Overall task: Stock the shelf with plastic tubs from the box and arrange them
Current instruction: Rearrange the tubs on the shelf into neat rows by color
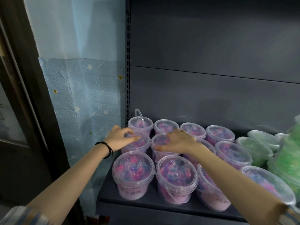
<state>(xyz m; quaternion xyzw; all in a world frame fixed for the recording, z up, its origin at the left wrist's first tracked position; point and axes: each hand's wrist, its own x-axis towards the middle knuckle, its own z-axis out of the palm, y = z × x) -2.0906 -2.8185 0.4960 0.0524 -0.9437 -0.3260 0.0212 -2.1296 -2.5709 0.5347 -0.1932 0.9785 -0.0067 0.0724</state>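
Several clear plastic tubs with pink and purple contents stand in three rows on the dark shelf (107,192). My left hand (121,138) grips the lid rim of the leftmost middle-row tub (138,146), fingers curled over it. My right hand (178,142) lies over the second middle-row tub (159,143), fingers and thumb clasping its rim. A front-row tub (133,174) and its neighbour (176,178) stand just below my hands. The back-left tub (140,123) has its handle raised. The box is not in view.
Green-filled tubs (254,146) crowd the shelf's right side, with a stack of them (287,163) at the right edge. The shelf's grey back panel (211,78) rises behind. A blue starred wall (81,95) and a dark door frame (24,95) are at left.
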